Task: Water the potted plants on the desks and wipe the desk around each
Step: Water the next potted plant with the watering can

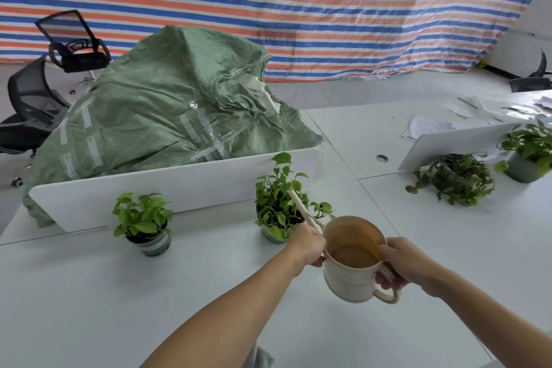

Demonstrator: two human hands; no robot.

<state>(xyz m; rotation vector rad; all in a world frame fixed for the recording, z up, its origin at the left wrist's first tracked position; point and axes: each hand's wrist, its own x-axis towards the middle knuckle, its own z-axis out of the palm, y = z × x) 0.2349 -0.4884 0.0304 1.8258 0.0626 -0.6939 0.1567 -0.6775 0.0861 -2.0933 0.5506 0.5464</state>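
Can (349, 273) held over counter (134, 302), tilted toward middle plant (276, 203). Right hand (401, 263) wrapped round the handle. Left hand (307, 245) grips spout (301, 209) at its base. Spout tip sits among the middle plant's leaves. Liquid visible inside can. Left plant (143, 218) stands apart, near divider (179, 188).

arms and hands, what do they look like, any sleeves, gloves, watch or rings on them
The left hand and right hand are bare: no gloves, rings, watch or bracelet show. The left forearm and right forearm are uncovered as far as the frame reaches, with no sleeve in view. A bit of grey fabric shows at the bottom edge; I cannot tell if it is clothing.
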